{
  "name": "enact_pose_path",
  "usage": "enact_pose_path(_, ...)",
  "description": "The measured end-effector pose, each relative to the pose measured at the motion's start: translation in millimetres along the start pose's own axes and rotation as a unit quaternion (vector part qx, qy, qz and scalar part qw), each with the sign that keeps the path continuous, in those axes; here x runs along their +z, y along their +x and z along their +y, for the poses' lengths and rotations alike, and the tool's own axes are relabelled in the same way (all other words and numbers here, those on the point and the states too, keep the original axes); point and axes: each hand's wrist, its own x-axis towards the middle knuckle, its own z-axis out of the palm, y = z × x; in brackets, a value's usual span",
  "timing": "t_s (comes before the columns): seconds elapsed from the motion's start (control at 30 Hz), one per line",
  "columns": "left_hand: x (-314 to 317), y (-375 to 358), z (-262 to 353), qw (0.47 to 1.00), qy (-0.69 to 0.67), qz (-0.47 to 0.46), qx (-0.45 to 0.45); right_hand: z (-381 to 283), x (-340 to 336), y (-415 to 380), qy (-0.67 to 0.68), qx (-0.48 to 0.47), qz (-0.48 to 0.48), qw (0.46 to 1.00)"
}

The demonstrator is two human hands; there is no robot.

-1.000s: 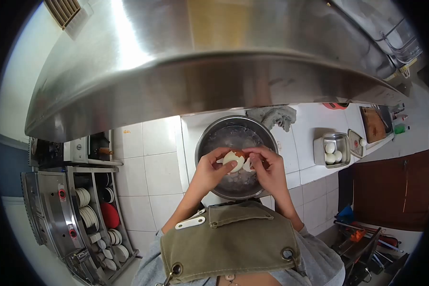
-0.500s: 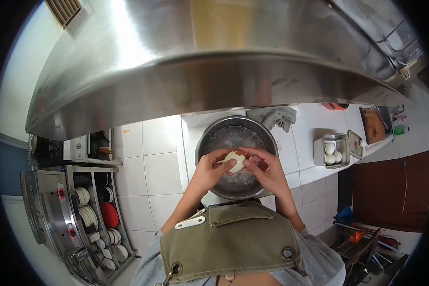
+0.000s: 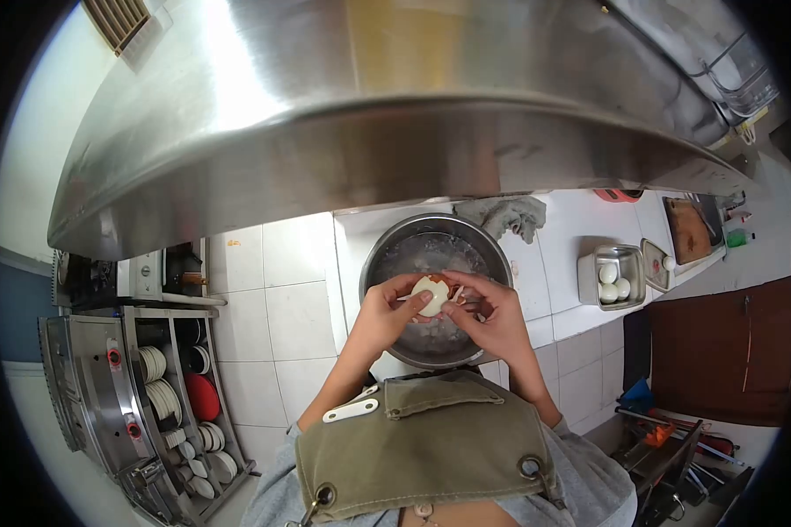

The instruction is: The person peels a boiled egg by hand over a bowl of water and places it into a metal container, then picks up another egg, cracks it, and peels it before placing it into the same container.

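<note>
A partly peeled egg (image 3: 431, 298), white with some brown shell on its upper right, is held over a round metal pot (image 3: 374, 263). My left hand (image 3: 385, 309) grips the egg from the left, thumb across its front. On the other side, my right hand (image 3: 490, 314) pinches at the shell edge, with loose bits of shell at its fingertips. Below both hands the pot holds water with pieces of shell in it.
A grey cloth (image 3: 511, 214) lies beside the pot on the white counter (image 3: 562, 255). Further right are a metal container (image 3: 620, 255) with several peeled eggs, its lid (image 3: 656, 266) and a brown board (image 3: 687, 230). A steel hood (image 3: 395, 158) hangs in front; plates (image 3: 162, 397) fill a left rack.
The egg has turned slightly and shifted a little left. My right fingers have moved off its face to the shell side, and more loose shell shows between them.
</note>
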Motion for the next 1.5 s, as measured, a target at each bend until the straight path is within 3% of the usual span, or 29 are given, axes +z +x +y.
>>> enact_pose_path(0.27, 0.8, -2.5, 2.5, 0.999, -0.02, -0.025, -0.015, -4.5, -2.4, -3.3, -0.032, 0.011, 0.006, 0.999)
enact_pose_path(0.47, 1.7, -4.6, 1.0, 1.0, 0.008, -0.02, 0.009, -3.0, 7.5, -7.1, -0.145, -0.102, 0.064, 0.982)
enact_pose_path(0.53, 3.2, -4.6, 0.3, 0.999, 0.016, -0.015, 0.024, -1.5, 10.7, -7.6, -0.244, -0.162, 0.086, 0.952)
enact_pose_path(0.63, 4.8, -4.8, 2.3, 1.0, 0.014, 0.003, 0.014, 2.1, 16.5, -5.7, -0.269, -0.201, 0.121, 0.934)
enact_pose_path(0.77, 6.0, -4.7, 2.6, 1.0, 0.002, 0.01, 0.023, 0.8, 15.7, -2.9, -0.274, -0.203, 0.123, 0.932)
enact_pose_path(0.83, 5.1, -3.3, 1.8, 0.999, 0.003, 0.007, 0.034, -1.3, 9.5, 0.7, -0.128, -0.094, 0.066, 0.985)
enact_pose_path(0.9, 2.1, -3.0, 2.2, 0.997, -0.078, -0.014, -0.023, 0.9, 7.1, 0.8, -0.079, -0.059, 0.055, 0.994)
enact_pose_path(1.03, -3.0, -1.7, -1.9, 0.994, -0.095, -0.051, -0.036, 11.2, 5.0, 0.4, 0.052, -0.006, 0.046, 0.998)
enact_pose_path(1.17, 6.5, -3.1, 2.8, 0.994, -0.103, -0.019, -0.008, 7.1, 7.2, -1.1, 0.002, -0.002, 0.061, 0.998)
enact_pose_path(1.23, 9.9, -2.9, 2.9, 0.996, -0.086, -0.007, 0.017, -3.4, 11.9, -1.0, -0.113, -0.035, 0.096, 0.988)
enact_pose_path(1.3, 11.7, -3.5, 1.1, 0.998, 0.031, 0.003, 0.062, -0.7, 13.6, -1.1, -0.131, -0.052, 0.093, 0.986)
enact_pose_path(1.5, 6.3, -0.2, -9.4, 0.987, 0.115, 0.027, 0.109, 5.6, 13.8, -4.1, -0.213, -0.122, 0.082, 0.966)
